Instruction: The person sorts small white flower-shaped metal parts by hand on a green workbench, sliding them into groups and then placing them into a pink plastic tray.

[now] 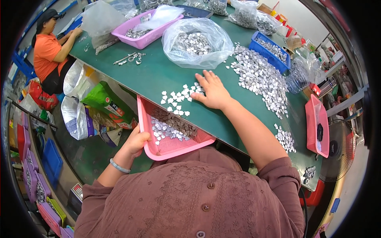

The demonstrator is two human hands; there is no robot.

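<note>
1. Nearest the camera: brown shirt (174, 194); beyond it, a pink basket (176, 154) sat partly beneath the edge of the green surface (152, 73), silver pieces (168, 131) inside.
2. Left hand (139, 142) was clamped on the basket's rim.
3. Right hand (214, 92) lay palm down, fingers apart, at a small scatter of loose pieces (178, 99) near the edge; a larger heap (260, 77) lay farther right.
4. Step, as judged: sweeping pieces into the basket.
5. Next move seemed to call for a flat inward pull, basket held below.
</note>
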